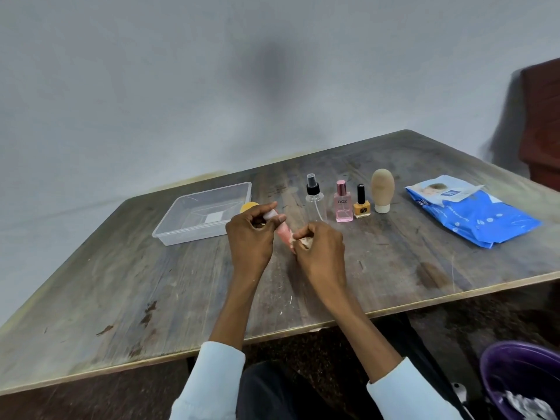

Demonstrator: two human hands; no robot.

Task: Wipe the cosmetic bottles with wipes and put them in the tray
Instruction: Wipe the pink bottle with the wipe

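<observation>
A person's left hand (250,237) pinches the white cap end of a small pink plastic tube (283,233), thumb and fingers curled around it, while the right hand (321,253) closes its fingers on a crumpled, soiled wipe (304,241) pressed against the tube's lower end; both hands hover just above a worn grey-brown wooden table (151,298). Just behind the left hand, a round yellow object (249,206) peeks out, too hidden to identify. To the left of the hands sits one clear rectangular plastic tray (169,234), its near corner beside the left hand; only a pale square patch shows at its bottom. Beyond the hands, four cosmetic containers stand upright in a row: a clear spray bottle with a black pump (315,198), a pink perfume bottle with a metallic pink cap (344,204), a small orange nail polish bottle with a black cap (361,204), and a beige squeeze tube standing on its white cap (382,190). Further right, well apart from the row, lies one blue pack of baby wipes (478,216), its flap peeled open. On the floor at lower right, a purple plastic bin (500,368) holds crumpled white wipes. Light blue sleeves (218,377) cover both forearms near the camera.
</observation>
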